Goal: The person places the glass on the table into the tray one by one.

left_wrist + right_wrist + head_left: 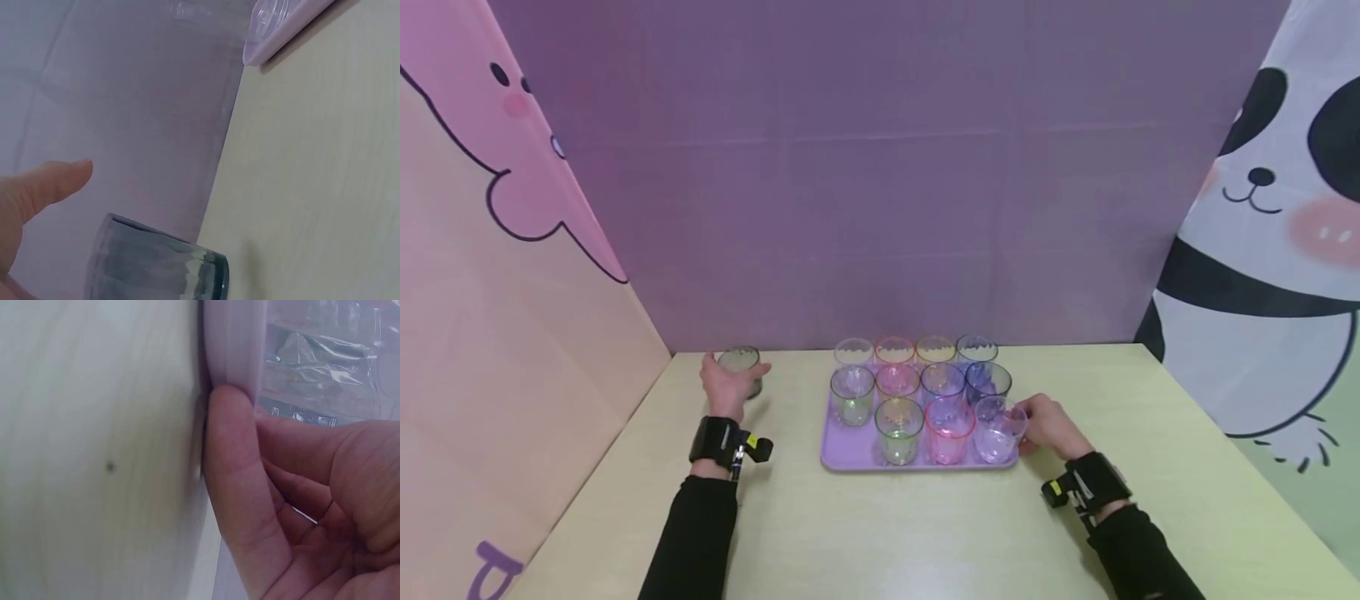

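Observation:
At the far left of the table my left hand [728, 392] is spread around a smoky grey-green drinking glass [741, 360]. In the left wrist view its straight thumb [56, 181] stands apart from the upright glass; the other fingers are mostly hidden. My right hand [1054, 427] pinches the right edge of a lilac tray [850, 460] between thumb and finger, as the right wrist view shows. Rows of coloured see-through glasses fill much of that tray. Closest to the right hand is a clear glass [997, 435], beside a pink glass [950, 433] and a green glass [898, 433].
The pale wooden table [850, 533] meets a purple backdrop [887, 208] behind the tray. Printed side panels stand left and right, the right one with a panda [1262, 350]. Bare table lies between the left-hand glass and the tray.

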